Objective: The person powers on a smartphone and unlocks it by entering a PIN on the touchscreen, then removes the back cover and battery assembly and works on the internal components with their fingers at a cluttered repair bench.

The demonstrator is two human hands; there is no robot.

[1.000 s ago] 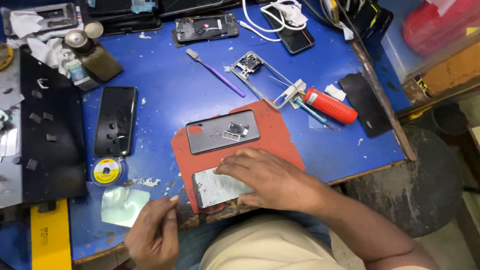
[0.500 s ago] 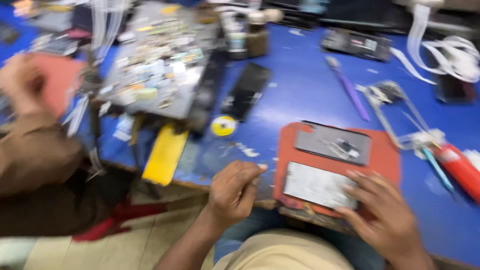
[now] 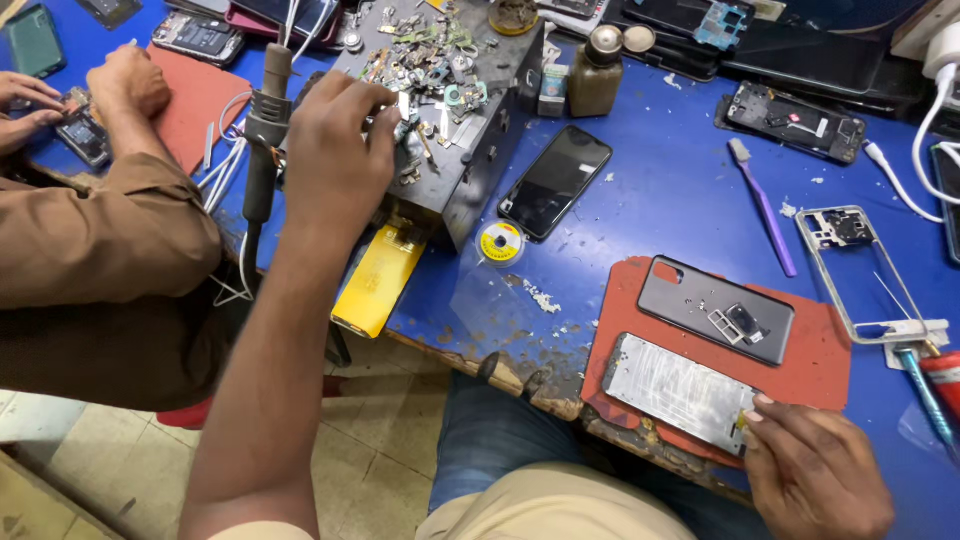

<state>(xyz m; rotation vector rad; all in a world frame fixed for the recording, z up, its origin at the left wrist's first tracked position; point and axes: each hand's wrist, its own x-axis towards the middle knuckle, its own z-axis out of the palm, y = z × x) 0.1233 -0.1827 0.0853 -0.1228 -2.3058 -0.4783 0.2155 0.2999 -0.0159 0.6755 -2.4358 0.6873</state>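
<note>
Hands: left (image 3: 335, 150) over parts box (image 3: 470, 150), right (image 3: 815, 480) touching phone panel (image 3: 685, 392) on blue bench (image 3: 660, 215).

1. Two red mats: one near (image 3: 820, 370), one far left (image 3: 205, 95).
2. Two of the person's own hands: left hand (image 3: 335, 150), right hand (image 3: 815, 480).
3. Two hands of a co-worker (image 3: 125, 80), (image 3: 25, 100).
4. One purple toothbrush (image 3: 762, 205).
5. One yellow solder reel (image 3: 500, 242).
6. One brown bottle (image 3: 597, 70).
7. One black phone (image 3: 555, 182) lying alone.
</note>
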